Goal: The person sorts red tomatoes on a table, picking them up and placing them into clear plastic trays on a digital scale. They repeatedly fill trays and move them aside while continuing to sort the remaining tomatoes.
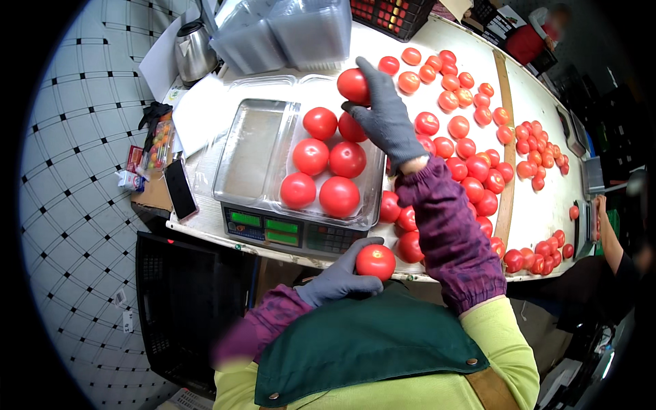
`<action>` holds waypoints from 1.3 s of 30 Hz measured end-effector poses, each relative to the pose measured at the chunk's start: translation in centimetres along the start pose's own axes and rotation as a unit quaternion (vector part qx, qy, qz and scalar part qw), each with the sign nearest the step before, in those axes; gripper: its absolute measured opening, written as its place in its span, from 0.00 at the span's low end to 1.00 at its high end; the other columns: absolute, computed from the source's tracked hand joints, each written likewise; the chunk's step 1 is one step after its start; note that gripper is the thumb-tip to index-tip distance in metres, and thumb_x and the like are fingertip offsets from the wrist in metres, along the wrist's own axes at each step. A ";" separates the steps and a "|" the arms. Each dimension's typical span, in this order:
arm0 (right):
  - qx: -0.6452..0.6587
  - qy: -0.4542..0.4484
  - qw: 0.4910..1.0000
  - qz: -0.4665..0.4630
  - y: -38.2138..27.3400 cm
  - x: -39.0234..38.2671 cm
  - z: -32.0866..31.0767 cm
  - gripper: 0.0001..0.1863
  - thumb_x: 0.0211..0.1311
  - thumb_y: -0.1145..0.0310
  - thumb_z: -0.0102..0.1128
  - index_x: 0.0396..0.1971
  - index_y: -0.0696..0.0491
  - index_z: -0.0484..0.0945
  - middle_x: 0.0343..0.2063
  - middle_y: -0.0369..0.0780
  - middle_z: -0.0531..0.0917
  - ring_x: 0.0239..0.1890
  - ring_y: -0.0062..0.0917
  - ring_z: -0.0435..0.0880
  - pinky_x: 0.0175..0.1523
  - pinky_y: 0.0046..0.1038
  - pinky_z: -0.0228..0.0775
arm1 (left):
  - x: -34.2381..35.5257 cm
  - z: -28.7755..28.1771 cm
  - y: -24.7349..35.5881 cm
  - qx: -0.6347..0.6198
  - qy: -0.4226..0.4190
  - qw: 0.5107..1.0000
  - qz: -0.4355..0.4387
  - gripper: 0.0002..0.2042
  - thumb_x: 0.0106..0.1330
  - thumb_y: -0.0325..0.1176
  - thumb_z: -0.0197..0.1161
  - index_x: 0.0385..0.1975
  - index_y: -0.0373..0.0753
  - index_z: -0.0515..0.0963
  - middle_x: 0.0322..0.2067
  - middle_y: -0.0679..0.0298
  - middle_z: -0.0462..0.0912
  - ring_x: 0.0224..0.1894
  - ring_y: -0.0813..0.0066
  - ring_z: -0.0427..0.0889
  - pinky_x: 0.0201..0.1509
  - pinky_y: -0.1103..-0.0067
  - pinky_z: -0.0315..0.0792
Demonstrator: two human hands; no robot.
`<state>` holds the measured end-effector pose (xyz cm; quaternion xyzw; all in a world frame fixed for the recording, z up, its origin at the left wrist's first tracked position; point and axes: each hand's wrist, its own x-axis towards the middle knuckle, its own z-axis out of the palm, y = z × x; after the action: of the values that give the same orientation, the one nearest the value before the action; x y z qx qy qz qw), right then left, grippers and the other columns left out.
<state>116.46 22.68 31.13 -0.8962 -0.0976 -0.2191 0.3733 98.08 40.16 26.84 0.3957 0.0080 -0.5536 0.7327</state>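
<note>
Taking the clear tray (374,188) as the clock's centre, your right grip (389,123) closes finger and thumb around one red tomato (353,86) at 12 o'clock, over the tray's far edge. Your left grip (335,279) curls round another tomato (376,262) at half past five, just off the near edge of the surface (540,102). Expect each to feel fairly weighty for its size, firm but easily bruised, with smooth skin that may slide against your gloves. Cup it around its widest part and spread the pressure; pinching could split it.

Count six tomatoes (311,157) in the tray, plus one in each grip. At 3 o'clock the loose tomatoes (458,126) crowd too closely to count surely. You have one scale (263,229) under the tray, two container stacks (311,31) at 11, one kettle (197,53) at 10 and one phone (180,190) near 9.
</note>
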 end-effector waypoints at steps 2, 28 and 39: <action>-0.048 -0.045 0.997 0.042 0.2 0.3 0.2 0.20 0.57 0.67 0.59 0.51 0.53 0.73 0.46 0.50 0.77 0.46 0.46 0.78 0.49 0.37 0.72 | -0.1 -0.2 -0.1 0.092 0.016 0.993 0.066 0.38 0.52 0.29 0.70 0.64 0.43 0.57 0.52 0.58 0.68 0.52 0.72 0.72 0.56 0.74 0.69; 0.453 -0.038 0.742 0.493 0.1 -22.4 -7.1 0.22 0.58 0.68 0.60 0.52 0.58 0.71 0.43 0.41 0.76 0.41 0.27 0.79 0.42 0.28 0.76 | 1.5 -1.9 -1.2 0.225 0.066 0.970 0.068 0.15 0.67 0.37 0.58 0.49 0.36 0.73 0.33 0.65 0.77 0.30 0.83 0.76 0.34 0.83 0.72; 0.397 0.014 0.812 0.428 0.0 -18.2 -7.5 0.36 0.50 0.73 0.68 0.61 0.55 0.62 0.52 0.41 0.70 0.45 0.25 0.77 0.45 0.24 0.74 | 0.0 -2.9 12.1 0.547 0.214 0.716 0.378 0.14 0.62 0.31 0.62 0.47 0.36 0.75 0.32 0.63 0.79 0.33 0.76 0.78 0.39 0.81 0.73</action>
<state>97.92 17.14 27.39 -0.6179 0.2222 0.0077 0.7542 109.18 42.71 31.74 0.8055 -0.2894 -0.0389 0.5156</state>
